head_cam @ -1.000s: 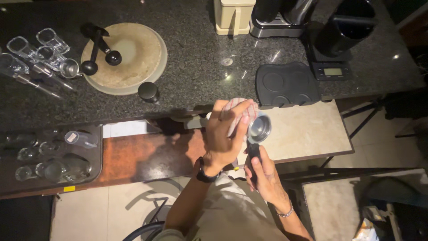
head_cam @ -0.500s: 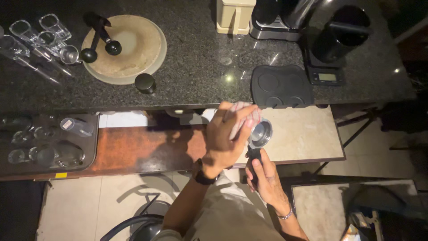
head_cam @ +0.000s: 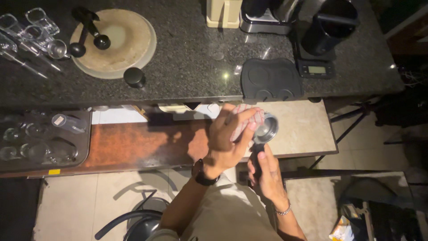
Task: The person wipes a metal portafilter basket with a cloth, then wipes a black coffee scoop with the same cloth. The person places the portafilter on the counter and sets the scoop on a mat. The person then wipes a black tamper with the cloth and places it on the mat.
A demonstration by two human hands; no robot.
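We are holding a portafilter point(head_cam: 265, 128) over the pale lower shelf point(head_cam: 303, 129), just near of the dark granite counter point(head_cam: 191, 62). Our right hand point(head_cam: 267, 176) is wrapped closed around its black handle point(head_cam: 256, 157), keeping the metal basket tilted up toward us. Our left hand point(head_cam: 229, 136) is pinching a striped cloth point(head_cam: 246, 117) closed against the left rim of the basket, fingers curled over the fabric.

To be wiping well here, we are judging that the handle hand should be doing the steadying while the cloth hand is doing the turning, pressing the fabric into the inner wall and the rim so no grounds are staying in the corners. Keeping the basket over the shelf rather than over the floor seems wise, since crumbs may be dropping.

On the counter, a black tamping mat point(head_cam: 271, 80) is sitting just far of our hands, a small scale point(head_cam: 315, 69) to its right. Far left, a round tray point(head_cam: 117, 42) is carrying two black scoops point(head_cam: 91, 33), with a black knob point(head_cam: 133, 76) near it and clear glasses point(head_cam: 26, 31) at the far left edge
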